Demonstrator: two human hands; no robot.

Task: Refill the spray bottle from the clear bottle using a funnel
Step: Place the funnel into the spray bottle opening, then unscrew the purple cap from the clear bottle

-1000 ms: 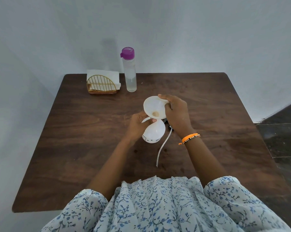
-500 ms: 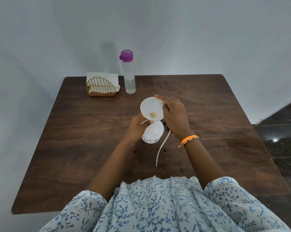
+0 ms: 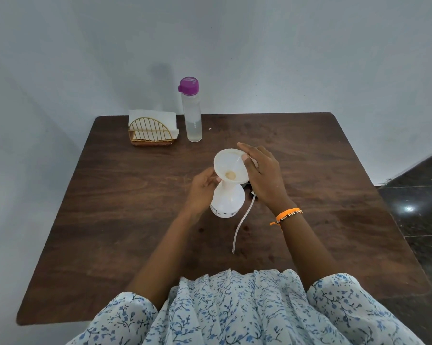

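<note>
A white spray bottle (image 3: 227,201) stands in the middle of the brown table (image 3: 125,220) with a white funnel (image 3: 228,168) seated in its neck. My left hand (image 3: 202,189) grips the bottle's neck from the left. My right hand (image 3: 262,175) holds the funnel's right rim, thumb on the inside. The bottle's spray head lies behind my right hand, mostly hidden; its white dip tube (image 3: 242,224) trails toward me. A clear bottle (image 3: 191,110) with a purple cap stands at the table's far edge, about a third full of liquid.
A gold wire napkin holder (image 3: 150,131) with white napkins sits left of the clear bottle at the far edge. A grey wall runs behind the table. Dark tiled floor (image 3: 418,210) lies to the right.
The funnel has come down from a tilted hover and now sits upright in the spray bottle's neck. Both hands kept their hold; the view shifted slightly.
</note>
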